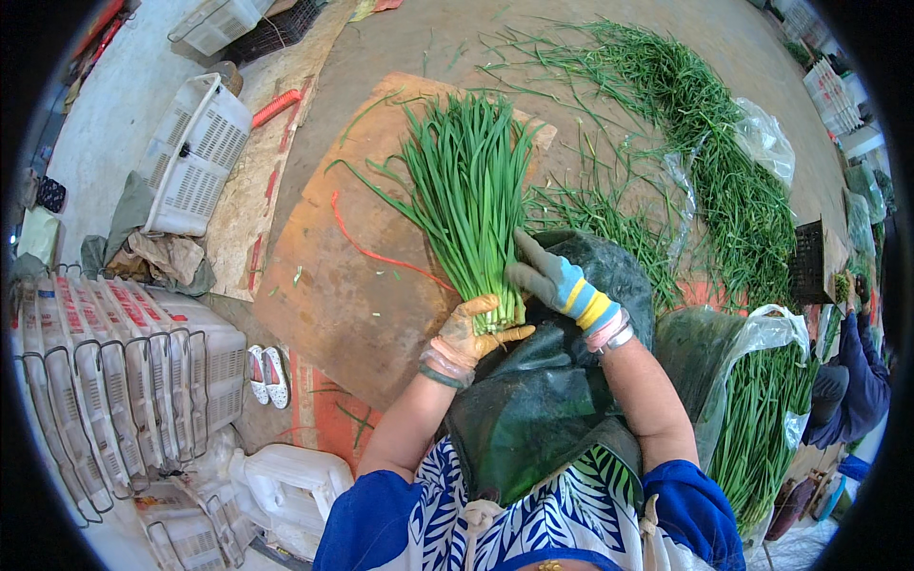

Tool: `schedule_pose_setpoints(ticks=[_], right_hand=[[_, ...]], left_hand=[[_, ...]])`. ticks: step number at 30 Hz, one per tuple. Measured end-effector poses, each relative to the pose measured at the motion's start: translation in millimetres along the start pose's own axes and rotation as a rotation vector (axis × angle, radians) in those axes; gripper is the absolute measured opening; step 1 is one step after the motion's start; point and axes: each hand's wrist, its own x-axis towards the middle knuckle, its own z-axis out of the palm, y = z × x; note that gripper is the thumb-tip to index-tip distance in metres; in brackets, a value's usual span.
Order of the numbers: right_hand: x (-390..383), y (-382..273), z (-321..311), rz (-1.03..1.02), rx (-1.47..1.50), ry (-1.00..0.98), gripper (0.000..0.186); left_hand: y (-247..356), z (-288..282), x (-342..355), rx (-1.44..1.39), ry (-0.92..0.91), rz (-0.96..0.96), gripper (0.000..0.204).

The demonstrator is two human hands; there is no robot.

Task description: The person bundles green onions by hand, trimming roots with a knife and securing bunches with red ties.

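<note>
A thick bundle of garlic chives (471,181) lies on a brown board, leaves pointing away from me and pale stalk ends toward me. My left hand (466,333), in an orange-stained glove, is closed around the stalk ends. Against the bundle's right side rests my right hand (557,278), in a grey glove with a blue and yellow cuff, its fingers stretched out along the stalks. A red string (386,255) runs across the board and passes under the bundle. A dark green apron (547,400) covers my lap.
The brown board (324,276) lies before me. Loose chives (705,143) are heaped at the right, near a plastic bag of chives (762,409). At the left stand stacked white crates (124,371) and a white jug (290,490). Another person (852,371) sits far right.
</note>
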Motion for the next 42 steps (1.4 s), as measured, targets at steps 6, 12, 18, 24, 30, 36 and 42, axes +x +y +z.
schedule_pose_setpoints(ticks=[6,12,18,24,30,36,42], right_hand=[[-2,-9,35,-0.033,-0.555,0.103,0.067],[-6,-6,31,0.039,-0.601,-0.057,0.063],[3,-9,-26,-0.124,-0.406,0.278,0.034],[37,-49,-13,0.114,-0.092,-0.100,0.047],[40,-31,-13,0.300,0.331,-0.344,0.026],[-5,-22,-9,0.177,0.437,-0.195,0.023],[-44,8,-32,0.023,1.127,0.430,0.030]], left_hand=[[1,2,2,-0.014,0.097,0.051,0.049],[-4,10,3,0.152,0.223,0.048,0.035],[-3,-3,4,0.328,0.240,-0.020,0.028],[-17,-2,3,0.470,0.221,0.022,0.030],[-21,11,1,0.575,0.227,0.107,0.033],[-20,-8,2,0.336,0.129,-0.026,0.033],[-13,28,-8,0.478,0.195,0.052,0.042]])
